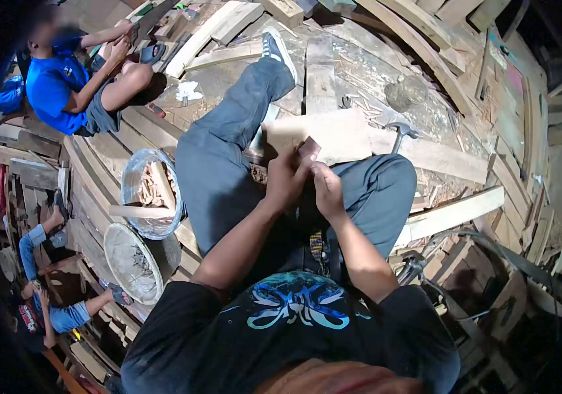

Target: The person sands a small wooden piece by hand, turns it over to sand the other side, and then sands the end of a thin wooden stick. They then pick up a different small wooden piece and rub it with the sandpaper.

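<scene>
My left hand (285, 178) is closed around a small, flat, reddish-brown piece (308, 148), possibly folded sandpaper; its exact kind cannot be made out. At the lower edge of that piece, the fingertips of my right hand (328, 189) are pinched together and appear to grip it too. Both hands meet above my lap, between my bent legs. Just beyond them lies a pale wooden board (343, 134). A claw hammer (399, 133) rests to the right of this board, its head pointing away from me.
On my left stand a bucket (125, 187) of wood pieces and a second round container (111, 253). A person in a blue shirt (57, 82) sits at the upper left, another person (34, 315) at the lower left. Long beams (419, 46) and wood scraps surround me.
</scene>
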Demonstrator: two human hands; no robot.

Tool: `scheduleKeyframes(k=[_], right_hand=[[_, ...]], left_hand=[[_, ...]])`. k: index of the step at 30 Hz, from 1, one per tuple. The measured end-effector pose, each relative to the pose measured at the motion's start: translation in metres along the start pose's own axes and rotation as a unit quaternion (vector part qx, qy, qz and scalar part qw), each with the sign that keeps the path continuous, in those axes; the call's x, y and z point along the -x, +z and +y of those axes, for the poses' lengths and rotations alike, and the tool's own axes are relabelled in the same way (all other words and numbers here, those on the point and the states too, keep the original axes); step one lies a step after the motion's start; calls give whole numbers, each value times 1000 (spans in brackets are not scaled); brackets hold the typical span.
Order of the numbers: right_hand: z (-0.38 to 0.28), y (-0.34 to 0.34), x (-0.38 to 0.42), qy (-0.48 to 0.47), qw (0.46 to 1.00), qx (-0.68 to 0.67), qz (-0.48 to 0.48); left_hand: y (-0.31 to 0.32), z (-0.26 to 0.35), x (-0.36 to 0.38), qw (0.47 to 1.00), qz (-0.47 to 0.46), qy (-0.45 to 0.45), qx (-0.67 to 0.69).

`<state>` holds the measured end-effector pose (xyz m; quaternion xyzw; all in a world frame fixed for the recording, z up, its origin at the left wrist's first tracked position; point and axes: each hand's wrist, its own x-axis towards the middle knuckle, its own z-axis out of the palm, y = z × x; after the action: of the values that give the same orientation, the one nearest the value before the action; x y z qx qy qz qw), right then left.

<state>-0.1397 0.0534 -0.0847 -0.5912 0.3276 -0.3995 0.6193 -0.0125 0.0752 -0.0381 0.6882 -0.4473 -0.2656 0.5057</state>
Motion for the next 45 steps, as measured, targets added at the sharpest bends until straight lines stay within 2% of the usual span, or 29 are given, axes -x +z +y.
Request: scheduleKeyframes(k=[3,4,7,8,9,11,14,17,18,21,22,23,25,27,31,32,35,36,38,40,43,45], right_hand=[[-8,3,-1,-11,1000,26,6],[-8,1,0,-25,999,41,4],[-8,0,2,-31,997,70,4],[-5,1,1,-37,996,79,13],[-7,2,-2,-32,997,74,6],[-12,1,-4,-16,998,65,-3],[-15,2,-2,-15,1000,3,7],[-13,5,-1,-17,1000,7,18],[-23,1,1,140,990,-18,0],[-11,6,-4,-10,999,-17,34],[-9,4,-5,2,999,-27,24],[-7,1,-2,17,999,-38,17],[-15,5,3,28,997,-69,19],[-24,8,-5,9,994,-100,30],[-2,6,-1,-11,999,-6,29],[0,7,2,-7,999,-23,27],[-12,6,-5,-5,998,-67,21],[-13,3,-2,1,997,-81,9],[-16,4,-1,5,998,-63,15],[-17,7,-5,-11,999,-22,23],[-11,10,-3,0,995,-94,42],[-16,4,2,73,995,-65,13]], left_hand=[[0,-10,-4,999,0,-49,-10],[3,0,1,998,35,-16,47],[0,0,8,999,-8,-30,-19],[2,-13,2,998,25,39,-42],[-3,5,-5,999,34,-21,-13],[2,-8,-9,995,57,-17,78],[5,-2,7,999,23,-2,44],[-2,5,-3,998,55,-12,4],[-5,4,-6,998,38,-31,25],[-3,1,-2,996,26,-59,66],[0,0,2,998,40,30,-27],[5,-2,6,998,26,58,18],[5,1,3,999,23,-12,-24],[5,3,7,999,31,2,-26],[-1,9,5,999,15,3,-48],[2,-4,-1,996,23,-50,71],[6,3,4,1000,18,18,-15],[2,20,8,998,-3,1,-55],[3,-10,-2,1000,6,-24,-8],[1,-6,-5,995,16,-74,67],[9,1,10,999,31,14,13],[1,-7,1,999,13,-2,-48]])
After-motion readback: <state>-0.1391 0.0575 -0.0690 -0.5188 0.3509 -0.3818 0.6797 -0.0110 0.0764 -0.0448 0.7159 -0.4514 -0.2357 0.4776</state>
